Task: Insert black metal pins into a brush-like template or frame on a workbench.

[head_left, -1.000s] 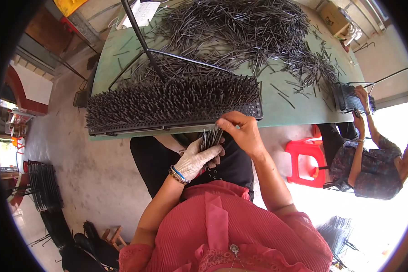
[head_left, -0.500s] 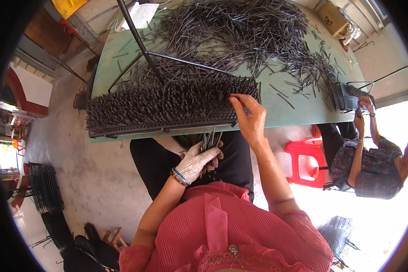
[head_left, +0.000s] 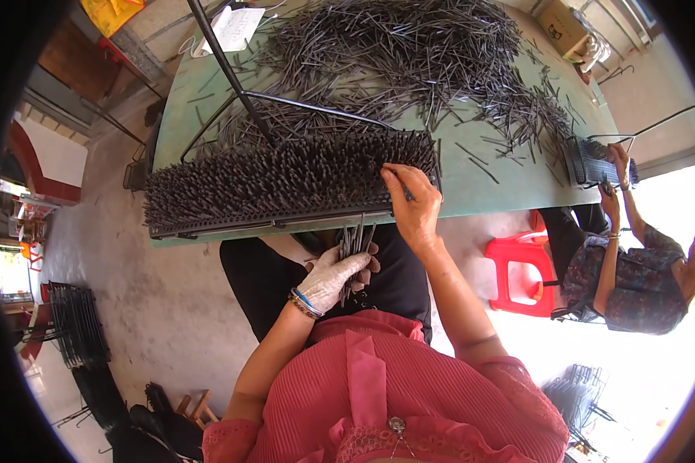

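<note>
Head view: your right hand (head_left: 415,202) is at the right end of the bristled block (head_left: 278,181), hiding part of that end and its front corner. Its thumb and fingertips are drawn together in a narrow pinch, against the dark bristles; you cannot tell whether a strip sits between them, since dark shows on dark there. Your right forearm rises from the lower right, elbow bent, leaning slightly inward, with the back of the hand turned outward.

Your left hand (head_left: 330,276), in a pale glove, is closed around a bundle of dark strips (head_left: 354,241) just below the block's front edge. The thumb lies across the front of the bundle; most of the fingers are hidden behind it, and strip ends poke out above and below the grip. Your left forearm slants up from the lower left, the hand over your lap.

The block lies along the near edge of the green table (head_left: 479,185), its bristles up. Behind it a black metal rod (head_left: 220,58) runs out of the picture at the top, and the heap of loose strips (head_left: 394,50) is cut off there too; single strips in the heap blur together. Far right, a co-worker (head_left: 633,282) sits by a red stool (head_left: 521,266), hands at a smaller block (head_left: 582,163), their fingers too small to read clearly.
</note>
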Available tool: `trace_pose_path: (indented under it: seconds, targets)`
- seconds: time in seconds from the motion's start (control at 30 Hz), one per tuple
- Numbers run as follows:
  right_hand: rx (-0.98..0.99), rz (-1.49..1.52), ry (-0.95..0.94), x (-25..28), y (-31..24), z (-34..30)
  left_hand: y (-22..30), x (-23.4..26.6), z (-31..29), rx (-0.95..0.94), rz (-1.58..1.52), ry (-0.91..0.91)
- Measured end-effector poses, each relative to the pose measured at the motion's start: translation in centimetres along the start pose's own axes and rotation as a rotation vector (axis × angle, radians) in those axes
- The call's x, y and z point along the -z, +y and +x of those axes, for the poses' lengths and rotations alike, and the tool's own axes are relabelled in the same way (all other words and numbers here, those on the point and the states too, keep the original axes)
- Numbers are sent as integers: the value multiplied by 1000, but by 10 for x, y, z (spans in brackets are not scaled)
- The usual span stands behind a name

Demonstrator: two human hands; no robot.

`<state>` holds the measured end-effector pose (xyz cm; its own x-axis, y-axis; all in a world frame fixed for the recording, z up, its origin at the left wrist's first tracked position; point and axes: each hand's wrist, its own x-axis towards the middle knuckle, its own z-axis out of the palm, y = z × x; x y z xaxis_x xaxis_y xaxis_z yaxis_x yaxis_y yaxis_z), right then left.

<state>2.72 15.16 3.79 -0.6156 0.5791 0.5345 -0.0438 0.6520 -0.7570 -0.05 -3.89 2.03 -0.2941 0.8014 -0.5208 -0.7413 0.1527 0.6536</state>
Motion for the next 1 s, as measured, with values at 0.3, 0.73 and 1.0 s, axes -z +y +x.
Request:
trace_pose_path:
  seconds: [0.3,0.73,1.0]
  targets:
    - [163,-123,-13,-7,7,-10,-3,4,1,-6,-4,12]
    - [-42,119,-148,12,-13,-12,7,-2,-8,-74,-85,-12]
    - [-593,539,-574,23,-20,-35,7,-1,-7,-154,-4,-65]
